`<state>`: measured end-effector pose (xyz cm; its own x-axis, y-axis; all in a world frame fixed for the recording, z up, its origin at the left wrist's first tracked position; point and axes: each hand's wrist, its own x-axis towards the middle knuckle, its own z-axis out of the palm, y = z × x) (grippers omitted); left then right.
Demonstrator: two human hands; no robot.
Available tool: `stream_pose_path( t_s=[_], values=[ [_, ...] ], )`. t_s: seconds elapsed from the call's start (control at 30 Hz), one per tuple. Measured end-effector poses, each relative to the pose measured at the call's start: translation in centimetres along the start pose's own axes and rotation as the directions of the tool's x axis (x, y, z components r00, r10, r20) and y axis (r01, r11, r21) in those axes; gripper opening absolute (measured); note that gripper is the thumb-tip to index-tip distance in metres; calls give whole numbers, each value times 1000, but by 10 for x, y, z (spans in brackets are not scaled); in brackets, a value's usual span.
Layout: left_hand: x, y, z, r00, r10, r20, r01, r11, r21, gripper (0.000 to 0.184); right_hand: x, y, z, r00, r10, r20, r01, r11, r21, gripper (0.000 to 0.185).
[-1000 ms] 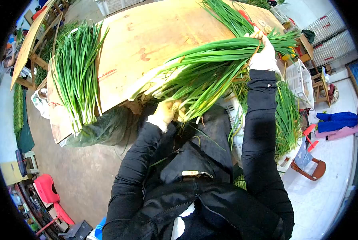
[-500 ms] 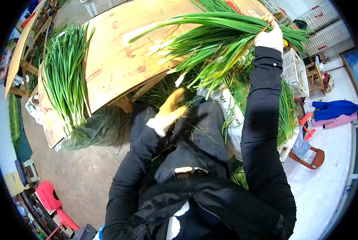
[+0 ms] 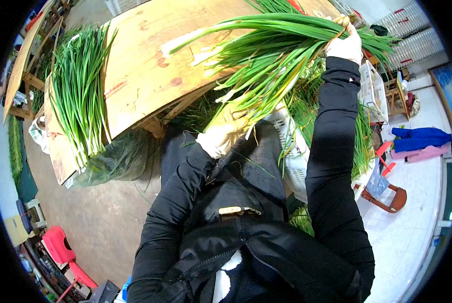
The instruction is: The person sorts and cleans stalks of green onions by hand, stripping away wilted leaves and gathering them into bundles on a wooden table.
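Observation:
My gloved right hand point(image 3: 345, 44) is closed around a bunch of leek-like greens point(image 3: 279, 48), long flat green leaves with white stalk ends. The bunch is held above the table's right edge, its white ends pointing left. Yellowed leaves point(image 3: 281, 98) hang from its underside. Over my lap, my gloved left hand point(image 3: 226, 132) has its fingers closed on the hanging yellowish leaves; the fingertips are partly hidden by them.
A wooden table point(image 3: 145, 76) stands in front, with another pile of greens point(image 3: 79, 91) at its left end. A white crate point(image 3: 295, 156) with greens is by my right leg. A filled plastic bag point(image 3: 117, 159) sits beneath the left end. A brown stool point(image 3: 395, 201) stands right.
My left hand has gone up to the bunch's lower leaves, and its spread fingers have closed on them. My right hand keeps holding the bunch in nearly the same place.

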<state>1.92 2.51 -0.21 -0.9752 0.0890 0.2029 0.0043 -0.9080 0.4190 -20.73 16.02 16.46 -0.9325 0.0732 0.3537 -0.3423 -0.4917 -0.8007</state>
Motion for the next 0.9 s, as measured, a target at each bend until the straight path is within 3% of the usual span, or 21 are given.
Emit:
stream_pose_path(
  t_s=[0.1,0.17,0.2,0.3,0.37,0.4,0.43,0.47,0.5,0.6,0.7,0.77,0.8,0.83,0.9],
  values=[
    [-5,2,3,1000,-14,4,13,999,37,62,-2,-4,-3,997,-29,72,29,1000,-4,11],
    [-6,-1,-1,998,-53,26,53,999,-11,55,15,-1,-18,996,64,54,-66,998,21,11],
    [-8,-2,-4,999,-54,3,54,999,-6,56,18,-5,-15,979,200,-44,-175,929,326,13],
    [-11,-1,-8,997,-76,-8,76,997,-4,52,21,-8,-19,968,231,-103,-195,940,280,15],
    [-12,-1,-4,976,-154,-152,158,987,17,39,18,-10,-21,965,245,-98,-201,924,326,14],
    [-10,-2,-10,975,-181,-130,197,972,129,23,15,-11,-21,986,162,-38,-151,967,204,13],
    [-10,-3,-14,975,-179,-129,195,972,131,23,13,-12,-21,996,85,34,-87,993,85,13],
    [-11,-4,-18,971,-202,-128,219,966,140,20,15,-20,-20,965,263,-8,-240,891,385,12],
    [-11,-4,-20,966,-223,-128,242,959,150,19,0,-28,-2,960,249,-129,-198,928,316,12],
    [-15,-7,-20,956,-190,-223,236,950,203,20,5,-28,-8,961,273,-52,-234,895,381,15],
    [-22,0,-21,952,-125,-281,208,935,288,19,-16,-33,9,982,185,-31,-176,964,197,21],
    [-28,4,-27,962,-160,-223,221,932,287,20,-40,-41,24,985,164,58,-174,952,252,25],
    [-30,15,-10,900,-177,-398,337,863,378,18,-37,-38,13,956,114,271,-215,899,381,29],
    [-34,1,-33,930,-122,-346,267,873,409,15,-37,-37,8,867,90,490,-357,798,486,31],
    [-55,2,-55,895,-207,-394,385,805,451,13,-44,-42,-2,754,80,652,-517,684,514,30]
  ],
)
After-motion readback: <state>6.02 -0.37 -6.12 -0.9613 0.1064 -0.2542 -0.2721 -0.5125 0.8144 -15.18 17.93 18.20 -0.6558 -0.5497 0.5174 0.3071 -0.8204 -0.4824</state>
